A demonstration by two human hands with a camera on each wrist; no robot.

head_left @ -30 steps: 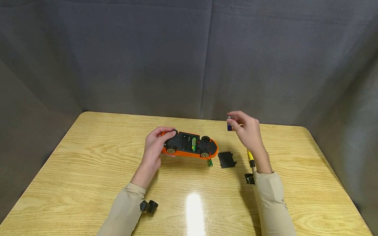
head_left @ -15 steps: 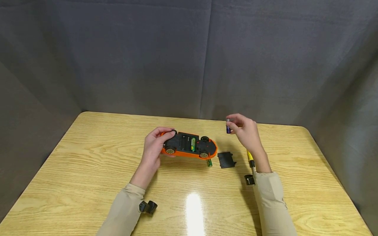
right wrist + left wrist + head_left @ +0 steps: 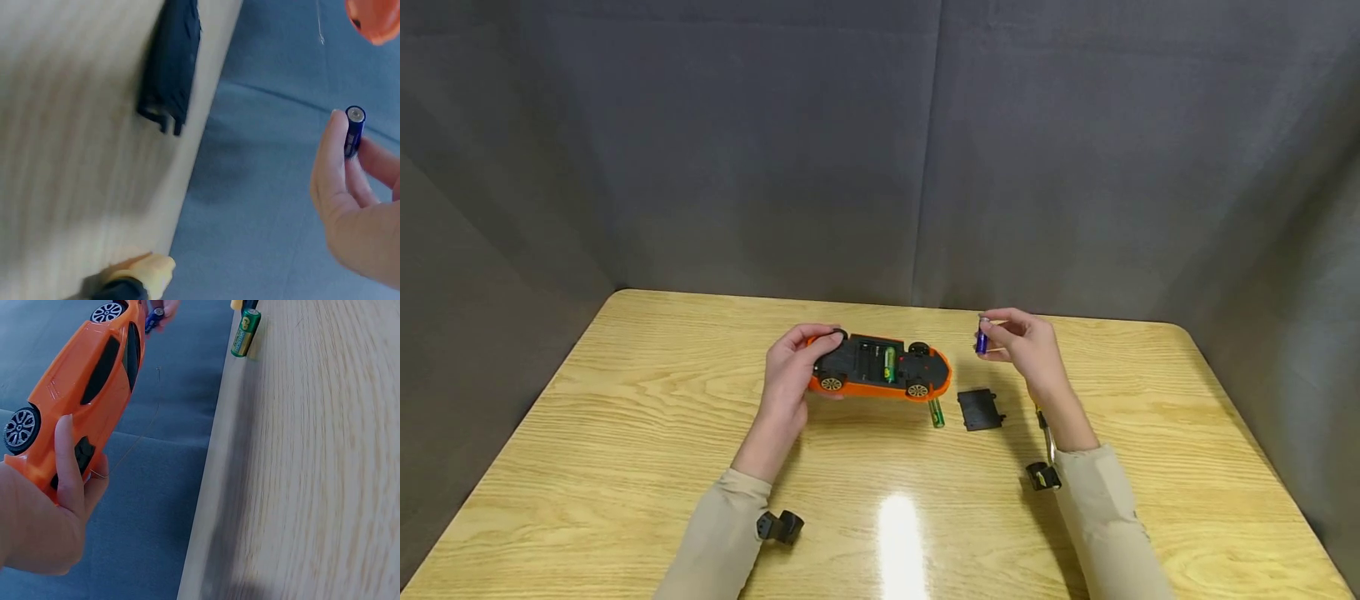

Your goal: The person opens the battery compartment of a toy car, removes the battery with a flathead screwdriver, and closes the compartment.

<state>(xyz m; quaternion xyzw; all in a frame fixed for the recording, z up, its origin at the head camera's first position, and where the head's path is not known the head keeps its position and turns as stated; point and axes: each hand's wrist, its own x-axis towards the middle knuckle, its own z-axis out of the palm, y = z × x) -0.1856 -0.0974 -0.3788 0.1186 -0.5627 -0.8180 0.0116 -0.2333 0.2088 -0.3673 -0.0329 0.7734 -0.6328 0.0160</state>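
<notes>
An orange toy car is held upside down above the table by my left hand, which grips its left end with the thumb on the black underside. In its uncovered battery compartment one green battery sits at the right side. Between thumb and fingers, my right hand pinches a blue battery, upright and apart from the car; its metal end shows in the right wrist view. From the left wrist, the car's orange side shows with fingers along it.
Another green battery lies on the wooden table under the car's right end. Beside it lies a black battery cover. A yellow-handled screwdriver lies partly hidden under my right forearm.
My right hand, holding the blue battery, has come down and nearer. The left hand and the toy car have hardly moved.
</notes>
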